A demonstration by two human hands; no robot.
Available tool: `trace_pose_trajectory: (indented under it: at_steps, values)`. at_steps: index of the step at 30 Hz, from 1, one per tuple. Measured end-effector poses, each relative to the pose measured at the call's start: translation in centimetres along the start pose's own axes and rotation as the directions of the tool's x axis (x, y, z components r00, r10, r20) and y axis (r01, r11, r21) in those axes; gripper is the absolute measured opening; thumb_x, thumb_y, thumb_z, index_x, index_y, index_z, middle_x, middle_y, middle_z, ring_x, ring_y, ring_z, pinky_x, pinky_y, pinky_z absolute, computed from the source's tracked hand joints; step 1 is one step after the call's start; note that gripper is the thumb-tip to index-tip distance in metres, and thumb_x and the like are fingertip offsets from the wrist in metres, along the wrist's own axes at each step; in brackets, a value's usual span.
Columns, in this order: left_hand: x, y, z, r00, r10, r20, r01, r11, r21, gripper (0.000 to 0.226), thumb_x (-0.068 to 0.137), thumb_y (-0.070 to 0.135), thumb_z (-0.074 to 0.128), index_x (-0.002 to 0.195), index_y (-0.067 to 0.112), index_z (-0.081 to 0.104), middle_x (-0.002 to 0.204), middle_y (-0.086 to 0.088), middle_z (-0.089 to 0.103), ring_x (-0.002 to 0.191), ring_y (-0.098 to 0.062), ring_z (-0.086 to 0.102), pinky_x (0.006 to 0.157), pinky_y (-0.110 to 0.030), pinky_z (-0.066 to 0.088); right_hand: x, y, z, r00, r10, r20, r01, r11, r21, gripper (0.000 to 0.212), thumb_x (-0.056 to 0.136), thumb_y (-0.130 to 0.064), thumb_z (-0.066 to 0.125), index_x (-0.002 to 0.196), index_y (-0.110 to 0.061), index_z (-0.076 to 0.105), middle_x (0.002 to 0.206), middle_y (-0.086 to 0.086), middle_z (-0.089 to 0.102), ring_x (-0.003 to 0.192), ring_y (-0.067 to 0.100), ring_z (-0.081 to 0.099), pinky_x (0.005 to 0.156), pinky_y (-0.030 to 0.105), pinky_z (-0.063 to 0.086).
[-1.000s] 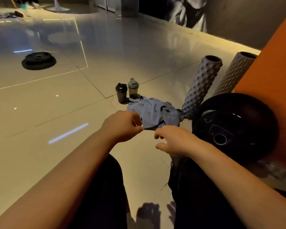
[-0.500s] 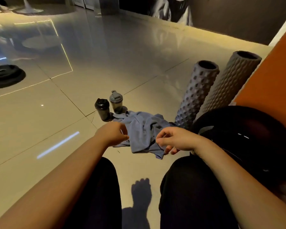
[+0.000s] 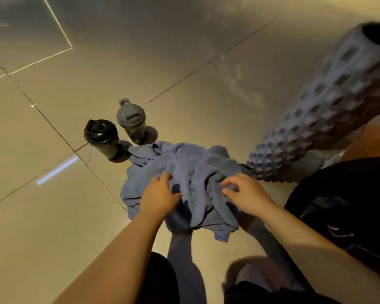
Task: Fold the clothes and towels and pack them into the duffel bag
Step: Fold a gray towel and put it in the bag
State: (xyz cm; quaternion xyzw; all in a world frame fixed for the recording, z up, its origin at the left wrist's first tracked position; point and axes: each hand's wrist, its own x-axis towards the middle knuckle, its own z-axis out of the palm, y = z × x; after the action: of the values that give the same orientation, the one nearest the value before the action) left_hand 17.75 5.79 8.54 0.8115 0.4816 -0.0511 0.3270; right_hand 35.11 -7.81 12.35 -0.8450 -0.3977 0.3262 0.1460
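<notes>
While crumpled on the floor, blue towel (image 3: 191, 176) under both hands' loosely spread fingers, left (image 3: 160, 197), right (image 3: 246, 195).

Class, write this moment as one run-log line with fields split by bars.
stage: folding not begun | left hand: on cloth | right hand: on cloth | cloth: crumpled on floor | bag: right of cloth

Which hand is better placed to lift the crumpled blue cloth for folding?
Left hand: it already lies on the cloth near its middle. The right hand, fingers loosely curled, sits at the cloth's edge.
</notes>
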Motion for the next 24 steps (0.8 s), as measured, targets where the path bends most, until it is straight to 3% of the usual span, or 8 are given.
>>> trace_pose_trajectory:
  at_steps: [3, 5, 8, 12, 15, 19, 22, 24]
  values:
    - [2.2, -1.0, 2.8, 0.993, -0.102, 0.052, 0.103, 0.994, -0.019, 0.053, 0.087, 0.036, 0.065, 0.133, 0.020, 0.043, 0.122, -0.013, 0.051, 0.106, -0.036, 0.055, 0.085, -0.043, 0.049, 3.3, 0.2, 1.5, 0.998, -0.035, 0.059, 0.040, 0.997, -0.073, 0.037, 0.097, -0.024, 0.055, 0.133, -0.022, 0.053, 0.143, 0.006, 0.039, 0.130, 0.030, 0.039, 0.107, 0.033, 0.032]
    - [3.0, -1.4, 4.3, 0.986, -0.152, 0.069, 0.151, 0.988, 0.025, 0.042, 0.088, 0.038, 0.061, 0.125, 0.020, 0.049, 0.109, -0.011, 0.058, 0.093, -0.034, 0.059, 0.074, -0.041, 0.051, 4.5, 0.0, 2.2, 0.991, -0.046, 0.128, 0.058, 0.994, -0.091, 0.044, 0.098, -0.023, 0.052, 0.141, -0.027, 0.044, 0.150, 0.006, 0.032, 0.135, 0.031, 0.032, 0.112, 0.036, 0.026]
    - [3.7, -1.4, 5.0, 0.983, -0.182, -0.005, 0.181, 0.980, 0.083, 0.021, 0.092, 0.030, 0.057, 0.111, 0.019, 0.057, 0.094, -0.008, 0.059, 0.077, -0.029, 0.055, 0.061, -0.035, 0.043, 5.0, 0.2, 2.9, 0.983, -0.020, 0.185, 0.029, 0.998, -0.049, 0.039, 0.098, -0.016, 0.050, 0.138, -0.014, 0.048, 0.143, 0.010, 0.045, 0.126, 0.031, 0.044, 0.104, 0.035, 0.036]
    - [3.8, -1.3, 3.6, 0.986, -0.155, -0.066, 0.159, 0.986, 0.057, 0.012, 0.094, 0.032, 0.057, 0.095, 0.021, 0.062, 0.087, -0.003, 0.056, 0.074, -0.025, 0.052, 0.060, -0.032, 0.040, 4.0, 1.1, 2.5, 0.992, 0.048, 0.116, -0.053, 0.998, 0.040, 0.029, 0.093, -0.015, 0.058, 0.120, -0.004, 0.060, 0.123, 0.015, 0.061, 0.111, 0.031, 0.055, 0.093, 0.043, 0.046]
    - [2.7, -1.3, 1.5, 0.987, -0.082, -0.139, 0.074, 0.996, -0.058, 0.014, 0.093, 0.031, 0.058, 0.083, 0.021, 0.058, 0.098, -0.010, 0.059, 0.079, -0.023, 0.053, 0.064, -0.032, 0.040, 2.7, 1.2, 1.6, 0.990, 0.075, 0.120, -0.094, 0.983, 0.155, 0.039, 0.089, -0.017, 0.066, 0.127, -0.015, 0.058, 0.130, 0.002, 0.059, 0.119, 0.020, 0.053, 0.092, 0.029, 0.044]
    - [-1.1, 0.1, -3.0, 0.972, 0.057, -0.227, -0.084, 0.990, -0.113, 0.012, 0.096, 0.025, 0.057, 0.093, 0.013, 0.059, 0.099, -0.008, 0.062, 0.087, -0.020, 0.053, 0.073, -0.033, 0.041, 0.2, -0.3, 0.0, 0.989, 0.082, 0.123, -0.110, 0.965, 0.238, 0.044, 0.089, -0.021, 0.067, 0.131, -0.018, 0.054, 0.129, 0.004, 0.056, 0.114, 0.019, 0.054, 0.088, 0.028, 0.044]
    - [-5.4, 1.5, -6.6, 0.950, 0.147, -0.275, -0.192, 0.971, -0.142, 0.010, 0.096, 0.026, 0.056, 0.096, 0.016, 0.057, 0.099, -0.008, 0.065, 0.093, -0.025, 0.059, 0.082, -0.041, 0.050, -3.1, -2.8, -1.6, 0.996, -0.005, 0.084, -0.020, 0.958, 0.286, 0.042, 0.089, -0.020, 0.067, 0.129, -0.019, 0.056, 0.119, -0.006, 0.054, 0.106, 0.010, 0.051, 0.084, 0.023, 0.040]
    - [-8.9, 2.6, -9.0, 0.926, 0.208, -0.315, -0.269, 0.949, -0.162, 0.008, 0.095, 0.027, 0.057, 0.097, 0.020, 0.056, 0.098, -0.003, 0.064, 0.093, -0.020, 0.059, 0.081, -0.035, 0.049, -5.9, -4.7, -2.5, 0.995, -0.083, 0.059, 0.059, 0.942, 0.331, 0.037, 0.089, -0.018, 0.068, 0.125, -0.019, 0.059, 0.112, -0.006, 0.056, 0.107, 0.012, 0.053, 0.083, 0.023, 0.041]
